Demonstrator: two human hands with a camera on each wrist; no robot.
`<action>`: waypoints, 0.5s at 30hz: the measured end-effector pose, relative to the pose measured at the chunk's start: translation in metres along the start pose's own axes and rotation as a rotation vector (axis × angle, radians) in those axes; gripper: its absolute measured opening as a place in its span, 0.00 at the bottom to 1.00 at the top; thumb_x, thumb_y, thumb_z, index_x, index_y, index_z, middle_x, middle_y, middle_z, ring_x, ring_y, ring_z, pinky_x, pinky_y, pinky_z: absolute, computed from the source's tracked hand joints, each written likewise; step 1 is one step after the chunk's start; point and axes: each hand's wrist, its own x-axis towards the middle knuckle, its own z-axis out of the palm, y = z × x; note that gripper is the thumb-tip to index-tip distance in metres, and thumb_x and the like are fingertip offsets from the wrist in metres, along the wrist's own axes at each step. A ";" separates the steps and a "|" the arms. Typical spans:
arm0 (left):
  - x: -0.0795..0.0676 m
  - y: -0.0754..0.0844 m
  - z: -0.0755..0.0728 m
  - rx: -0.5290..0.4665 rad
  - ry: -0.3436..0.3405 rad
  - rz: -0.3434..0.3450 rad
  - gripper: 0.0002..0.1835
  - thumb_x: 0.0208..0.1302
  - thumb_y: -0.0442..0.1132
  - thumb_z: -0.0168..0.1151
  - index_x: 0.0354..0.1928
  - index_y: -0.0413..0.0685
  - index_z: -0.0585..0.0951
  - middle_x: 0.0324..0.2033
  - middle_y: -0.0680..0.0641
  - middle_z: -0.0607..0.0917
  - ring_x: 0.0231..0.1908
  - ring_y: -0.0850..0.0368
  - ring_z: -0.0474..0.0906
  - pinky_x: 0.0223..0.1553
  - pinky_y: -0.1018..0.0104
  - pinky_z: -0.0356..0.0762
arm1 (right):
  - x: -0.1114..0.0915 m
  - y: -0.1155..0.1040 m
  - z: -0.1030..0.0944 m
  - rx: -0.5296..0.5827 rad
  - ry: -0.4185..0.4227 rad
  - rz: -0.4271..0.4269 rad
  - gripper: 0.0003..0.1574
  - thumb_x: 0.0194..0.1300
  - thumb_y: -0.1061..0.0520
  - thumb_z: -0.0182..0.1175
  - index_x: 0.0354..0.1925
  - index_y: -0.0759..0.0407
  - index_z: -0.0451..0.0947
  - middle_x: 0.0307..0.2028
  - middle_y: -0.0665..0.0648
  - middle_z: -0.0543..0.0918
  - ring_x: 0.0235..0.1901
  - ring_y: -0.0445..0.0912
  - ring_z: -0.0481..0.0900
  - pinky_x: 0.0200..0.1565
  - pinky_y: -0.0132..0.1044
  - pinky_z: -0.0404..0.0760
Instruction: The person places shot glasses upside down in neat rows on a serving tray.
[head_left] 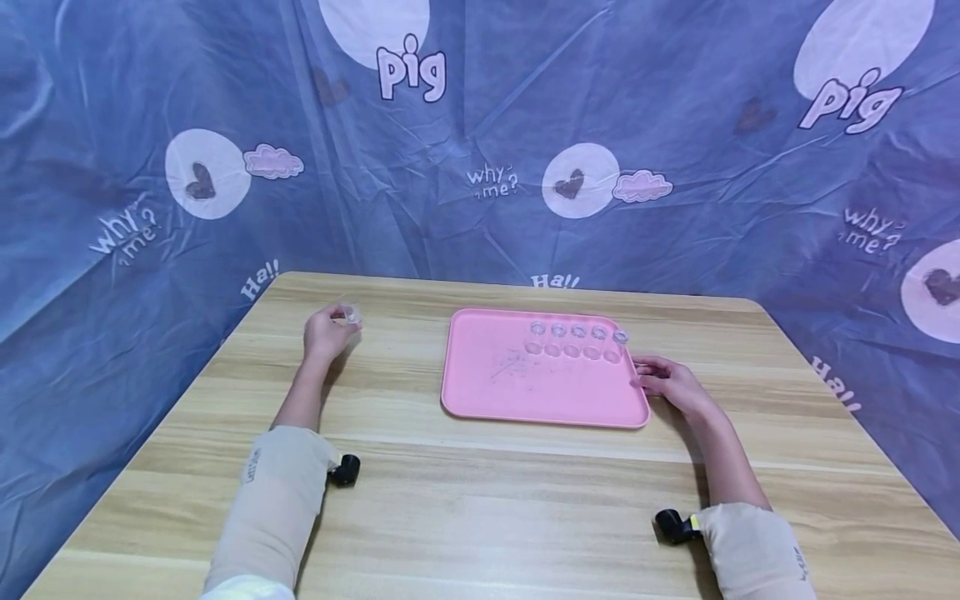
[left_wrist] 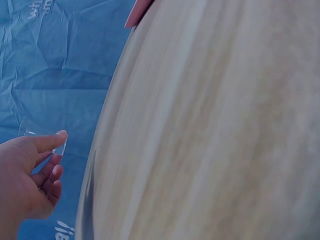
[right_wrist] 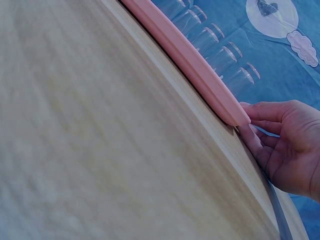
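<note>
My left hand [head_left: 330,335] pinches a small clear plastic cup [head_left: 351,315] between thumb and fingers, left of the tray and near the table's far left corner. In the left wrist view the transparent cup [left_wrist: 60,148] is partly hidden by the thumb. A pink rectangular tray [head_left: 480,375] lies on the table. My right hand [head_left: 672,385] holds its right rim, with one finger over the edge and another below it. Several clear cups [head_left: 578,332] stand in a row at the tray's back right; the right wrist view shows these cups [right_wrist: 222,57] above the rim.
The wood-grain table [head_left: 480,508] stretches under both arms. Behind it hangs a blue printed cloth [head_left: 480,225], which continues along both sides. A small black camera sits at each sleeve cuff, the left camera [head_left: 345,471] and the right camera [head_left: 675,527].
</note>
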 end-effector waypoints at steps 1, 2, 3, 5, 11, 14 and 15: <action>0.000 0.002 0.000 0.002 -0.003 0.007 0.19 0.57 0.35 0.63 0.50 0.34 0.76 0.49 0.36 0.77 0.43 0.44 0.73 0.43 0.57 0.68 | 0.000 0.000 0.000 -0.001 -0.001 -0.001 0.32 0.64 0.64 0.55 0.61 0.78 0.57 0.38 0.56 0.75 0.33 0.35 0.75 0.37 0.28 0.77; 0.000 0.003 0.000 0.007 -0.008 0.015 0.19 0.57 0.36 0.63 0.50 0.34 0.76 0.49 0.36 0.77 0.43 0.44 0.73 0.44 0.56 0.68 | 0.000 0.000 0.000 0.000 0.001 -0.001 0.32 0.63 0.65 0.55 0.61 0.78 0.57 0.38 0.56 0.75 0.33 0.35 0.75 0.37 0.28 0.77; 0.000 0.005 0.000 0.010 -0.013 0.024 0.20 0.57 0.36 0.63 0.50 0.33 0.76 0.49 0.36 0.77 0.44 0.43 0.72 0.45 0.55 0.68 | 0.000 0.000 0.000 -0.002 0.002 -0.002 0.32 0.63 0.65 0.55 0.61 0.78 0.57 0.38 0.56 0.75 0.33 0.35 0.75 0.37 0.28 0.77; 0.000 0.008 0.002 0.005 -0.025 0.037 0.21 0.57 0.36 0.64 0.51 0.33 0.75 0.49 0.36 0.77 0.45 0.43 0.72 0.46 0.53 0.68 | 0.000 0.001 0.000 -0.006 0.005 -0.004 0.32 0.63 0.65 0.55 0.61 0.77 0.58 0.37 0.55 0.75 0.33 0.35 0.75 0.37 0.29 0.77; -0.002 0.020 0.007 0.018 -0.047 0.080 0.20 0.56 0.37 0.65 0.49 0.35 0.77 0.48 0.36 0.78 0.43 0.43 0.72 0.44 0.54 0.69 | 0.001 0.003 0.000 -0.012 0.010 -0.012 0.32 0.62 0.65 0.56 0.61 0.77 0.59 0.36 0.53 0.75 0.33 0.35 0.75 0.37 0.28 0.77; -0.005 0.027 0.010 0.027 -0.052 0.099 0.19 0.55 0.36 0.65 0.48 0.35 0.77 0.47 0.37 0.79 0.42 0.44 0.73 0.43 0.54 0.69 | 0.001 0.003 -0.001 -0.014 0.009 -0.008 0.32 0.63 0.65 0.56 0.61 0.77 0.59 0.36 0.53 0.75 0.33 0.35 0.75 0.37 0.28 0.77; -0.006 0.029 0.011 0.031 -0.053 0.107 0.19 0.55 0.36 0.65 0.48 0.35 0.78 0.46 0.37 0.79 0.41 0.44 0.73 0.42 0.54 0.69 | 0.001 0.003 -0.001 -0.016 0.008 -0.006 0.32 0.63 0.64 0.56 0.61 0.77 0.59 0.37 0.53 0.75 0.33 0.35 0.75 0.37 0.28 0.77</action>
